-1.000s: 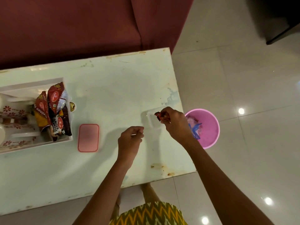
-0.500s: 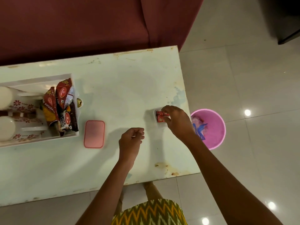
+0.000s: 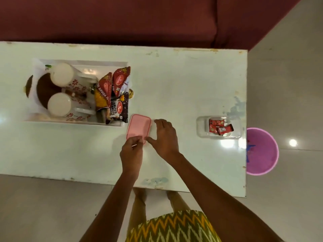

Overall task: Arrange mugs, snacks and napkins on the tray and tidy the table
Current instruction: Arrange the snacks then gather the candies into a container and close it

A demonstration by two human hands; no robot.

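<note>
Pink lid (image 3: 139, 127), likely light, stiff, slick, liftable by rim; right hand (image 3: 165, 137) fingers (image 3: 160, 121) spread along its edge, left hand (image 3: 131, 154) curled, hold unclear.

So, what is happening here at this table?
A person stands at the white table with both hands at the pink lid. The right hand touches its right edge with relaxed fingers; the left hand is curled at its near edge, and whether it pinches anything is unclear. The tray holds two mugs and snack packets. A clear container of red sachets sits uncovered near the table's right end, with a pink bin on the floor beyond.
</note>
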